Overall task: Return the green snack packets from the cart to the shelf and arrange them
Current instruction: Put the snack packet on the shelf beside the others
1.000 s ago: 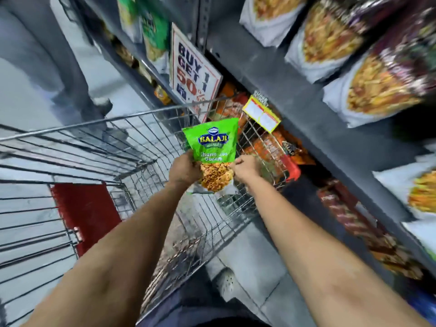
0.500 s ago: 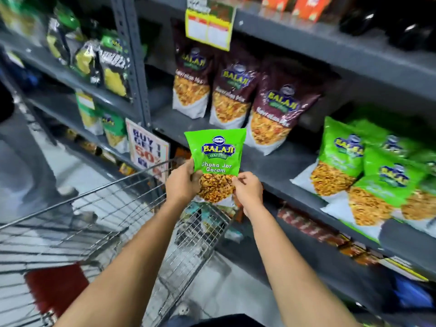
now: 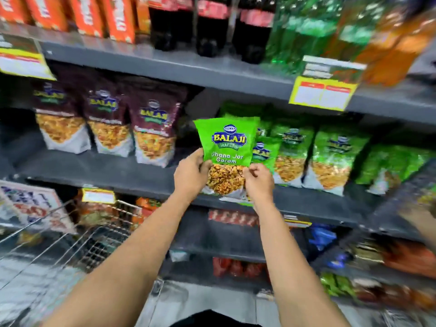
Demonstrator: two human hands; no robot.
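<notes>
Raised from cart [image 3: 70, 234] height to shelf [image 3: 122, 175] level: green packet [image 3: 227, 142], upright before the green row. Left hand [image 3: 191, 175] and right hand [image 3: 258, 182] pinch its lower corners. Likely light, crinkly, crushable; hold edges.

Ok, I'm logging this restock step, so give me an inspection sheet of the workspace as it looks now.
Surface: grey shelf, bare gap between the maroon and green rows.
Job's things: green packet held upright before the shelf; green packets already standing there.
Clutter: maroon packets on the same shelf; bottles and orange cartons above.
Grippers: left hand and right hand pinch the held packet's lower edges.
Cables: nothing seen.
Surroundings: wire cart lower left; yellow price tags; lower shelves blurred.
</notes>
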